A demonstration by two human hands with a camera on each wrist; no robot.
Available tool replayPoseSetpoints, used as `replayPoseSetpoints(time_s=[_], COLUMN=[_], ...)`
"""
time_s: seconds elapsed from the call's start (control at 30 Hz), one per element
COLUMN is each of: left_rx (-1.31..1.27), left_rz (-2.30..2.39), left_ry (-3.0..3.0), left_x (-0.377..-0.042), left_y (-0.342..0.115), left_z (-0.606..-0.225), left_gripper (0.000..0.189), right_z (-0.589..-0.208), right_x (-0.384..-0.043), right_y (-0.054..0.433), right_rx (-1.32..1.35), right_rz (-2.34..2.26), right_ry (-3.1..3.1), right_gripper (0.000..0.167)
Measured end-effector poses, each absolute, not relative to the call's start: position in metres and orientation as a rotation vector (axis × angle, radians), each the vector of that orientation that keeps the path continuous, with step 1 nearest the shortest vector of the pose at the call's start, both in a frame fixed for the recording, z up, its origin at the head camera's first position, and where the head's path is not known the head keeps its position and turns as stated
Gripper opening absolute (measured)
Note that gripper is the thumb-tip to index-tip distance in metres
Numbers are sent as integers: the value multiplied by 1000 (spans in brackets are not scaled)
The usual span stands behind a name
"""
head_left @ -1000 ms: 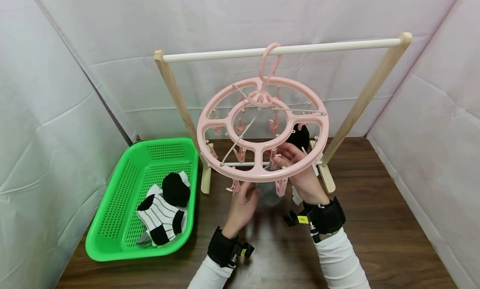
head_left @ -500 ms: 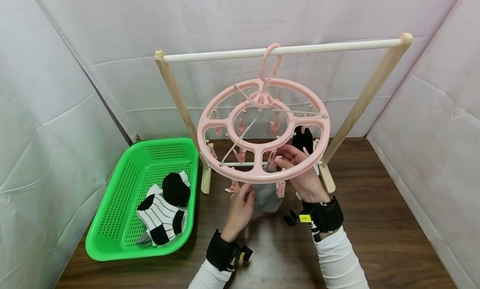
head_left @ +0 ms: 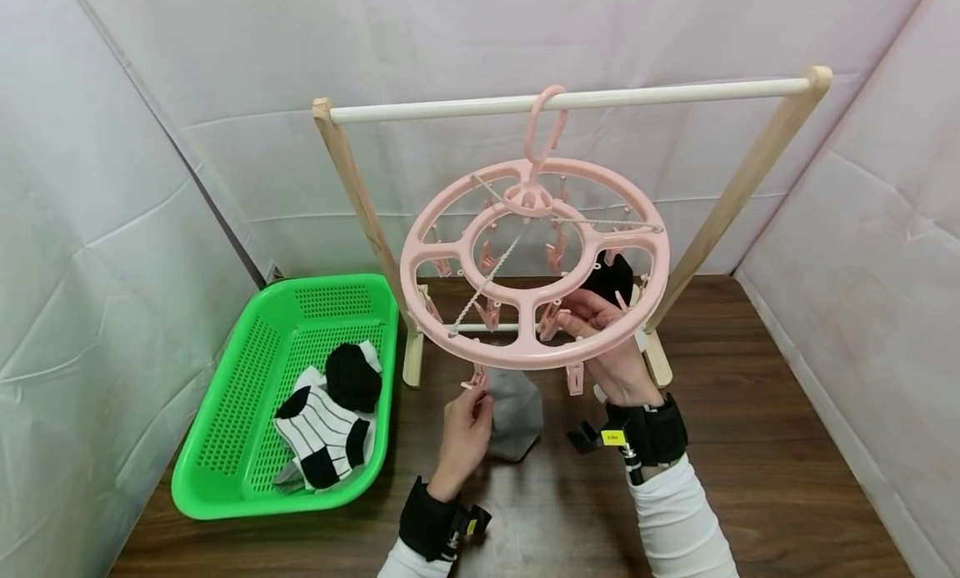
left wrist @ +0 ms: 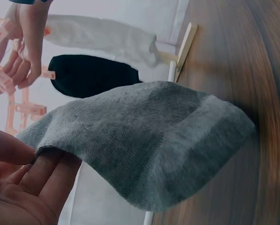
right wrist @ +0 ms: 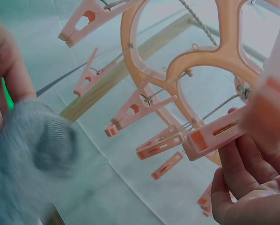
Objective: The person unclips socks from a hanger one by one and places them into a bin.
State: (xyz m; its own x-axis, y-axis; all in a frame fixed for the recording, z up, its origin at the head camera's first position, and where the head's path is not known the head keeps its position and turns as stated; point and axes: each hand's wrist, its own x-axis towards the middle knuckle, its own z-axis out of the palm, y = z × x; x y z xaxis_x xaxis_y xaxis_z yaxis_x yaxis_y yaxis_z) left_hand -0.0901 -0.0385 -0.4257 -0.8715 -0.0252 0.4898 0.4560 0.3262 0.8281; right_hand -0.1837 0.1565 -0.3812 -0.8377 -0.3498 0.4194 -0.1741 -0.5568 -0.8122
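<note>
My left hand pinches a grey sock by one end between thumb and fingers. In the left wrist view the sock stretches away from the fingertips, its cuff end over the wooden tabletop. A round pink hanger with dangling clothespins hangs above both hands. My right hand reaches up under its front right part and grips a pink clothespin; the right wrist view has this clothespin at the fingertips, nothing between its jaws. The sock is apart from it, to the left.
A black sock and a whitish sock hang from the hanger beyond my right hand. The hanger's hook is over the white rod of a wooden stand. A green basket with several socks stands at left.
My left hand has moved left and toward me with the grey sock, away from the gripped clothespin. The hanger has shifted slightly right. The right hand stays at its clothespin.
</note>
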Motion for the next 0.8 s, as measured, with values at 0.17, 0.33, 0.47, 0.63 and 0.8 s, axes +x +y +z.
replayPoseSetpoints(time_s=[0.17, 0.33, 0.47, 0.63, 0.8], left_rx=[-352, -296, -271, -246, -184], left_rz=[-1515, -1393, -1338, -1271, -1187], left_ry=[-2141, -2106, -2068, -2036, -2015], left_x=[-82, -74, -70, -70, -64], left_y=[-50, -64, -78, -99, -117], left_z=[-423, -412, -410, -421, -420], left_gripper=[18, 21, 22, 21, 20], right_z=[-382, -383, -384, -384, -384], right_x=[-182, -179, -179, -177, -173], right_y=[155, 152, 149, 145, 136], right_rx=[-834, -763, -760, -813, -824], right_rz=[-2561, -2584, -2575, -2573, -2606], right_ry=[1406, 1450, 1476, 1465, 1414], right_gripper=[30, 36, 41, 48, 47])
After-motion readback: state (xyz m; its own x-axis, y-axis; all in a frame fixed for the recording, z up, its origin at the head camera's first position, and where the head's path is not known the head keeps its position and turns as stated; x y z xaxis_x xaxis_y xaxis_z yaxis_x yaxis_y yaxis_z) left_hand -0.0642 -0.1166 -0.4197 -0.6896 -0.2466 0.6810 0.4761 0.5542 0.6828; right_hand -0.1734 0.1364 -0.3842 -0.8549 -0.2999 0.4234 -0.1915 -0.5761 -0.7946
